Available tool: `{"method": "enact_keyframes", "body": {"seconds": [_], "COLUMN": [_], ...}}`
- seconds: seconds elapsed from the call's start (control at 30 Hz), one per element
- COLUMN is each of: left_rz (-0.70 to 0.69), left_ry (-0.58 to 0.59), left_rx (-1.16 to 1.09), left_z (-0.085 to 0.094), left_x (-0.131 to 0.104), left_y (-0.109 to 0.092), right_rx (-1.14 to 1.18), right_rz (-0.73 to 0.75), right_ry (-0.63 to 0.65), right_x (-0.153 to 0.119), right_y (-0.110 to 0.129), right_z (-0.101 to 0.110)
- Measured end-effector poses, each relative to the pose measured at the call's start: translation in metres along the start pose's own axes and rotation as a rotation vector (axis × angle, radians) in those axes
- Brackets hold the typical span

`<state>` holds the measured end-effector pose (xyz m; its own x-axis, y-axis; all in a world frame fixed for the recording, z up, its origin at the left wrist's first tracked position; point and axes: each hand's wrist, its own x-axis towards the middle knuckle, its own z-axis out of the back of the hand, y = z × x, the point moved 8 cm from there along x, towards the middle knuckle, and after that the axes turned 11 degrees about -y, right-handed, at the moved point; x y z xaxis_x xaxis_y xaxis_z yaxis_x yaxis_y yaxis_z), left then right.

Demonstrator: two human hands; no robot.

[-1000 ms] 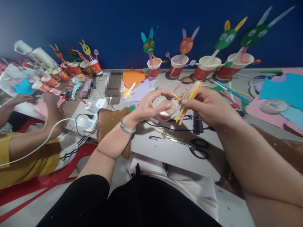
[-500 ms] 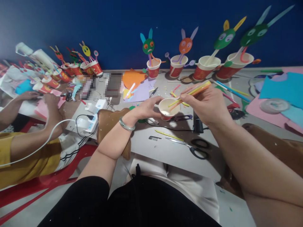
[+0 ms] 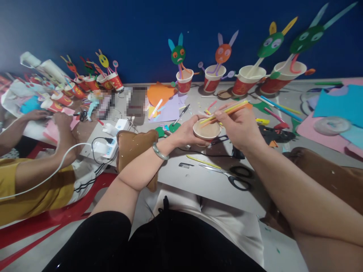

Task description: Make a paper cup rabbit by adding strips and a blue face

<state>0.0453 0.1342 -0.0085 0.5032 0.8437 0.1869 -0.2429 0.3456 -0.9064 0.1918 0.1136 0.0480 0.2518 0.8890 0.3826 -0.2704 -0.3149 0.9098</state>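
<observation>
My left hand (image 3: 190, 132) is wrapped round the side of a paper cup (image 3: 207, 130), whose open mouth faces up toward me. Between the fingers of my right hand (image 3: 241, 124) are yellow and orange paper strips (image 3: 227, 113); their near ends reach over the cup's rim. Under the hands lie scissors (image 3: 227, 175) with black handles, a thin yellow strip (image 3: 202, 161) and a small cutter blade piece (image 3: 186, 165). Green paper circles (image 3: 173, 127) and a black pen (image 3: 185, 111) lie left of the cup.
Along the blue wall stand red paper cups (image 3: 213, 81) bearing paper creature heads. A power strip (image 3: 112, 145) with cables and a brown cushion (image 3: 136, 147) lie left. At far left a co-worker's hands (image 3: 61, 122) handle pink paper. Blue and pink sheets and a tape roll (image 3: 330, 124) lie right.
The cup has moved slightly right and its mouth has tilted more toward me. My left hand has turned further round it. The strips in my right hand have risen toward the rim.
</observation>
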Motion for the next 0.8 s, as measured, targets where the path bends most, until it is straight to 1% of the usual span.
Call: {"method": "enact_keyframes", "body": {"seconds": [0.13,0.23,0.3,0.4,0.53,0.6,0.73,0.8], "left_rz": [-0.020,-0.065,-0.100,-0.161,-0.199,-0.186,-0.176,-0.181], "left_ry": [-0.108,-0.101,-0.095,-0.108,-0.089,-0.090,-0.091,-0.088], "left_rx": [-0.082,-0.104,-0.095,-0.102,-0.104,-0.085,-0.053,-0.034], "left_z": [0.005,0.008,0.010,0.013,0.012,0.013,0.014,0.015], "left_x": [0.003,0.003,0.002,-0.001,-0.006,-0.007,-0.007,-0.008], "left_y": [0.002,-0.006,-0.012,-0.022,-0.029,-0.030,-0.031,-0.032], "right_rx": [0.094,0.111,0.070,-0.029,-0.157,-0.176,-0.115,-0.084], "right_rz": [-0.039,-0.039,0.024,0.129,0.222,0.219,0.134,0.114], "right_ry": [-0.063,-0.092,-0.094,-0.043,0.017,0.043,0.160,0.177], "right_x": [0.000,-0.003,-0.006,-0.013,-0.021,-0.023,-0.025,-0.025], "right_y": [0.009,0.026,0.042,0.062,0.076,0.077,0.072,0.071], "right_z": [0.010,0.018,0.023,0.025,0.024,0.022,0.013,0.011]}}
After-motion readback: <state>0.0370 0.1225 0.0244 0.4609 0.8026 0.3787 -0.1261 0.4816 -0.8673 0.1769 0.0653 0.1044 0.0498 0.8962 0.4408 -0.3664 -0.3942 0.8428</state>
